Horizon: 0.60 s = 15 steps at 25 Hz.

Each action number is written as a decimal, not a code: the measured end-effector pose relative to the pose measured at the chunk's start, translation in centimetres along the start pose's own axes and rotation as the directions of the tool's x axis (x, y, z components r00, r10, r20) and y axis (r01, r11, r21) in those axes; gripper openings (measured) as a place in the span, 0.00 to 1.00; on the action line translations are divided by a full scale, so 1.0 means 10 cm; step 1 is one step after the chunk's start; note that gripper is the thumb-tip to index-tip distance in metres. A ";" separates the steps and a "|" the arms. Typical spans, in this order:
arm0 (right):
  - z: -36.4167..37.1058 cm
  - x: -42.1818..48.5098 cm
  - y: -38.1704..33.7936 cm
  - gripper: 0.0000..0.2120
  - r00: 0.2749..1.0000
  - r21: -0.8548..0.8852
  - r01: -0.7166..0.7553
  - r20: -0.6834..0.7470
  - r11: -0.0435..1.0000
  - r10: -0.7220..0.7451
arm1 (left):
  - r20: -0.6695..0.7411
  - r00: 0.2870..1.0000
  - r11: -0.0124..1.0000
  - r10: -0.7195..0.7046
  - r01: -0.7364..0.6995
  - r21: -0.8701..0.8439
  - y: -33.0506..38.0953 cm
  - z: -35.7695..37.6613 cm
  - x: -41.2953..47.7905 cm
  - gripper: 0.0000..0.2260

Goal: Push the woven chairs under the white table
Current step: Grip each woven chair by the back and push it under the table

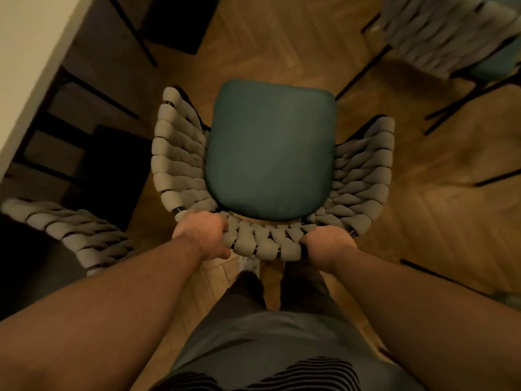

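A woven chair (270, 148) with a grey braided back and a teal seat cushion stands right in front of me on the wooden floor. My left hand (201, 235) grips the top of its backrest at the left, fingers curled over the weave. My right hand (327, 246) grips the backrest top at the right. The white table (31, 52) shows as a pale edge at the upper left, apart from this chair. A second woven chair (70, 230) sits at the lower left under the table's side. A third woven chair (456, 38) stands at the upper right.
Black metal legs (135, 32) of the table and chairs cross the dark space under the table at upper left. Herringbone wooden floor (423, 193) spreads to the right. My own legs (282, 306) stand just behind the chair.
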State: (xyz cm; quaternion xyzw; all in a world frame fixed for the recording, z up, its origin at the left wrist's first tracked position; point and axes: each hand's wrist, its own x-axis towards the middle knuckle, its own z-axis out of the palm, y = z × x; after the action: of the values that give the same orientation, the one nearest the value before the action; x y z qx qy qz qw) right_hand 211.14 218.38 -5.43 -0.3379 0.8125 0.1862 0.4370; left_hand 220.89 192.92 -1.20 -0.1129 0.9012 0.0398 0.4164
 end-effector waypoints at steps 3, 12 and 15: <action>-0.29 0.14 0.13 0.10 0.997 -0.125 0.084 0.013 0.989 -0.083 | 0.027 0.996 0.991 -0.090 0.092 -0.097 0.02 -0.01 -0.04 0.23; -1.14 0.46 0.35 0.14 0.965 -0.437 0.243 0.017 0.866 -0.262 | 0.085 0.958 0.874 -0.275 0.286 -0.393 0.19 0.02 -0.14 0.28; -1.34 0.60 0.24 0.15 0.953 -0.499 0.280 0.045 0.820 -0.299 | 0.112 0.944 0.834 -0.310 0.327 -0.446 0.08 0.03 -0.15 0.26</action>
State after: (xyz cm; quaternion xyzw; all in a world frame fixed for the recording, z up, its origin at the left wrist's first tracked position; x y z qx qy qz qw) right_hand 199.28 209.72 -3.10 -0.5621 0.6831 0.3157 0.3432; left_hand 221.88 194.01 -0.29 -0.3554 0.8272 0.1834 0.3947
